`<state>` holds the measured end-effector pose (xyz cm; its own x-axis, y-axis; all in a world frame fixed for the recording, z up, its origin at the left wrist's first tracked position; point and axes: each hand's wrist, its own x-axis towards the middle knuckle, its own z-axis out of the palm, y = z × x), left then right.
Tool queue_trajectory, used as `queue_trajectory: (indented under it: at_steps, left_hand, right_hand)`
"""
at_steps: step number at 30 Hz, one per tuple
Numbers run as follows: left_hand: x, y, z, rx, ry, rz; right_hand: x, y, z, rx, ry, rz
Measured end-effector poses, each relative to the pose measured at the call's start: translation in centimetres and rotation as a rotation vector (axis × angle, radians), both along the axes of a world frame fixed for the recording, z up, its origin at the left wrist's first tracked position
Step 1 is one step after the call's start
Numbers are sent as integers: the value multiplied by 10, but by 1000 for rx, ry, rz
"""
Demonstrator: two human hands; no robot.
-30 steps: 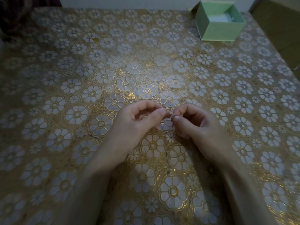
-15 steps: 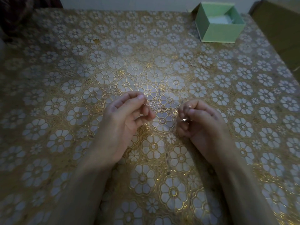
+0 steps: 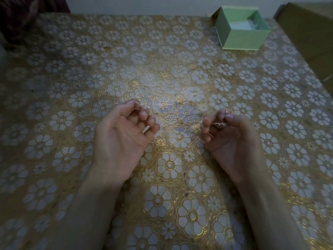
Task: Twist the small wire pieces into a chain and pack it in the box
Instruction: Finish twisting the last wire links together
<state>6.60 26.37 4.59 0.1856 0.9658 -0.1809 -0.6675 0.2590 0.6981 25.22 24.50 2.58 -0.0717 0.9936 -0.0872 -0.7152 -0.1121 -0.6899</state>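
Head view: hands drawn well apart since a second ago, when fingertips met over one small wire piece at mid-bench; half a second back already parted, now wider still, both palms turned upward. Left hand (image 3: 124, 136) with fingers curled, thumb and forefinger closed in a loop near a faint glint at about mid-finger; too small and blurred to say whether a wire piece sits in that grip, so cannot tell. Right hand (image 3: 232, 139) with fingers curled over a small shiny wire piece (image 3: 219, 124), pinched between thumb and fingers; long axis roughly left to right across the view, though shape and ends too tiny to read surely. Both hands above the bench (image 3: 54, 87), covered in a gold and white flower-patterned cloth. Green box (image 3: 241, 39) standing open at the far right corner, same place as before, well apart from both hands, pale lining visible inside. Brown cardboard (image 3: 310, 33) just beyond the right edge.
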Motion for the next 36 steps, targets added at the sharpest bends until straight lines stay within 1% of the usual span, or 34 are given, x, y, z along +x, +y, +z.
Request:
queue_trajectory:
  at_steps: [3, 7, 10, 12, 14, 16, 18, 21, 25, 31, 32, 33, 35, 36]
  left_hand:
    - [-1, 2, -3, 19, 38, -1]
    - [-2, 4, -8, 79, 197, -20]
    - [-2, 5, -11, 110, 307, -4]
    - [-2, 5, -12, 116, 355, 16]
    - [-2, 5, -12, 111, 348, 26]
    - [-3, 6, -11, 84, 292, 27]
    - [-3, 6, -11, 60, 259, 24]
    - [-2, 5, -10, 41, 262, 35]
    - [-1, 5, -9, 50, 317, 70]
    - [-6, 5, -11, 107, 487, 63]
    - [-6, 4, -9, 115, 528, 71]
    - [-5, 2, -8, 135, 611, 94]
    - [-4, 0, -9, 209, 893, 158]
    - [-3, 0, -11, 257, 1031, 190]
  right_hand:
    - [1, 1, 0, 7, 5, -25]
    - [3, 1, -1, 23, 22, -69]
    - [4, 1, 3, -25, 64, -112]
    - [5, 0, 7, -70, 30, -159]
    - [5, 0, 9, -76, -63, -187]
    - [6, 0, 10, -67, -108, -187]
    - [6, 0, 10, -67, -103, -177]
    - [7, 0, 11, -76, -87, -162]
    - [9, 0, 11, -78, -78, -157]
    - [13, 1, 9, -81, -120, -173]
    - [14, 1, 8, -81, -135, -179]
    - [16, 2, 8, -81, -156, -190]
    - [18, 1, 7, -74, -247, -218]
    - [19, 0, 6, -65, -326, -228]
